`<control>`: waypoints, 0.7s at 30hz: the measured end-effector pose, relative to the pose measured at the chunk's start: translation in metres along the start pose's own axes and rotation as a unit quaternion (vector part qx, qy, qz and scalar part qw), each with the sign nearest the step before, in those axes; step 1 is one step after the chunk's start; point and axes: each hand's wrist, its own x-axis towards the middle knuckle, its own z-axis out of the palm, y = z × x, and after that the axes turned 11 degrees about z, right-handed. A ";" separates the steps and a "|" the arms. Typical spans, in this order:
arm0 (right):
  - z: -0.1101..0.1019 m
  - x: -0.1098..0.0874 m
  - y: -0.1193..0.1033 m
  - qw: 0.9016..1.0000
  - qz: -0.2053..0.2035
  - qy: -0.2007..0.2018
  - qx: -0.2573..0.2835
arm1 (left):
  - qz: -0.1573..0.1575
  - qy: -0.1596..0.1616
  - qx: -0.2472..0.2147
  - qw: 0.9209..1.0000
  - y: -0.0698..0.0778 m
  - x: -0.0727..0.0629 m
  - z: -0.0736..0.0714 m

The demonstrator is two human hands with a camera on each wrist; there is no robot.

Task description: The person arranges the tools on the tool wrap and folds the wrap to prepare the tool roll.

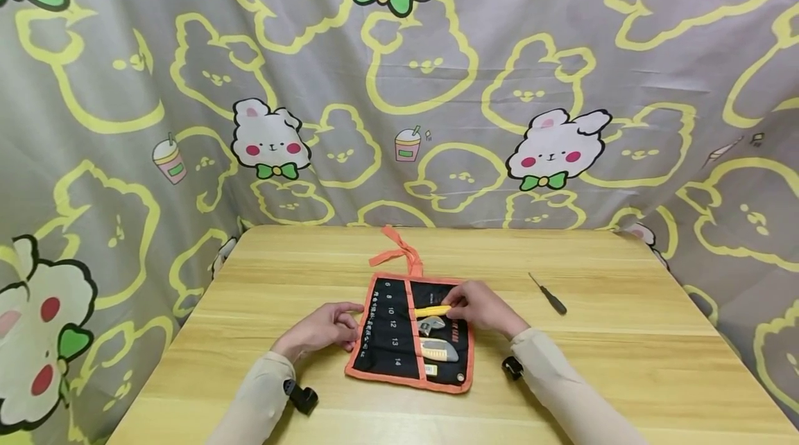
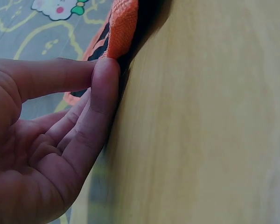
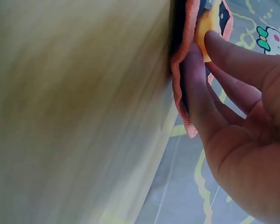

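A black tool pouch [image 1: 377, 334] with orange edging lies unfolded on the table, its pockets numbered down the left panel. My left hand [image 1: 321, 329] pinches its left edge; in the left wrist view, thumb and finger meet at the orange trim [image 2: 122, 30]. Over the pouch's upper right, my right hand [image 1: 483, 306] pinches a yellow-handled tool [image 1: 432, 310], whose other end is hidden in a pocket. The right wrist view has the yellow handle [image 3: 206, 32] between thumb and fingers. Below it, an adjustable wrench [image 1: 431, 324] and a utility knife [image 1: 440, 350] stick out of pockets.
A dark-handled screwdriver [image 1: 553, 301] lies on the wooden table [image 1: 624, 362] to the right. Orange tie straps [image 1: 407, 251] trail from the pouch's far edge. A patterned curtain [image 1: 437, 175] hangs behind the table and at both sides.
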 end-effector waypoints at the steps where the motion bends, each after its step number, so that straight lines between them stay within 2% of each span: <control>1: 0.001 0.000 -0.001 1.000 -0.002 0.001 -0.004 | 0.000 -0.001 -0.001 1.000 0.000 0.000 0.000; 5: 0.002 -0.002 -0.005 1.000 -0.006 0.009 -0.019 | 0.000 -0.008 -0.007 1.000 0.001 0.000 0.001; 12: 0.001 -0.003 -0.012 0.998 -0.038 0.007 -0.052 | -0.004 -0.010 -0.016 1.000 0.002 -0.001 0.004; 21: 0.002 -0.005 -0.011 0.998 0.005 0.032 -0.054 | -0.007 -0.009 -0.015 1.000 0.002 -0.002 0.006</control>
